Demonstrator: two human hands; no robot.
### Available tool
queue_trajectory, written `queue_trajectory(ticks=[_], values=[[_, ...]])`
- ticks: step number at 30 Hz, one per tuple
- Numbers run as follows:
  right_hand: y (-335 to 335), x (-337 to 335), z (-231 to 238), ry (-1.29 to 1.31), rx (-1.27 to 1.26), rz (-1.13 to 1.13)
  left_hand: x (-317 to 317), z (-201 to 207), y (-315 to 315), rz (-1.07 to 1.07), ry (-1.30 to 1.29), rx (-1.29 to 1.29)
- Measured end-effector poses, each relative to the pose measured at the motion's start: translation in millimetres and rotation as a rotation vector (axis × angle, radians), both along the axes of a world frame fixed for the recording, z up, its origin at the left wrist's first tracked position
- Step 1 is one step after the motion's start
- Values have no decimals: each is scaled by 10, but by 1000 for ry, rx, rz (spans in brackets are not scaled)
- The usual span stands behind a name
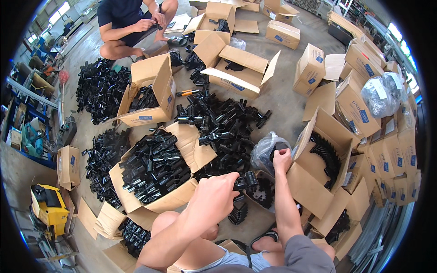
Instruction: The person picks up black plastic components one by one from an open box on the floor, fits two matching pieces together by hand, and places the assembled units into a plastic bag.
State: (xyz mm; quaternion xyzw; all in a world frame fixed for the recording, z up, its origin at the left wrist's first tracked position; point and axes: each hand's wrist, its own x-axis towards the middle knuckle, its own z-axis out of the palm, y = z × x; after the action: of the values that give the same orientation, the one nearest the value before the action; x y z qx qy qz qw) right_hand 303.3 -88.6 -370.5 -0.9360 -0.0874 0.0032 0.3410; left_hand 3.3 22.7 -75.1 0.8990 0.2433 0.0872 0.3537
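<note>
My left hand [217, 193] is closed around a black tubular clamp-like fitting [247, 181], held in front of my knees. To the right, my right hand [282, 160] is closed in a pinch at a clear plastic bag [264, 149]. Something dark shows by its fingertips, too small to make out. Below the bag is an open container of small black parts [263, 193]. A large loose heap of black fittings [227, 132] lies ahead of my hands. Left of it, an open carton [193, 148] is full of similar fittings [157, 166].
At my right stands an open carton [314, 186] with black parts stacked in a curve. Stacked boxes [382, 154] line the right side. Another person [132, 27] sits far left, handling a small dark piece. A yellow machine [48, 209] stands at left.
</note>
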Motion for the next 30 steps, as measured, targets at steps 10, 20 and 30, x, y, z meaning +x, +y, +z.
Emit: queue_trajectory(ticks=[10, 20, 30], values=[[-373, -1119, 2079, 169, 771, 379, -14, -164, -125, -60, -56, 91], [-573, -1661, 2753, -13, 615, 847, 20, -226, -323, -123, -15, 172], [-534, -1625, 2676, -446, 385, 990, 24, -207, -382, -157, -41, 206]])
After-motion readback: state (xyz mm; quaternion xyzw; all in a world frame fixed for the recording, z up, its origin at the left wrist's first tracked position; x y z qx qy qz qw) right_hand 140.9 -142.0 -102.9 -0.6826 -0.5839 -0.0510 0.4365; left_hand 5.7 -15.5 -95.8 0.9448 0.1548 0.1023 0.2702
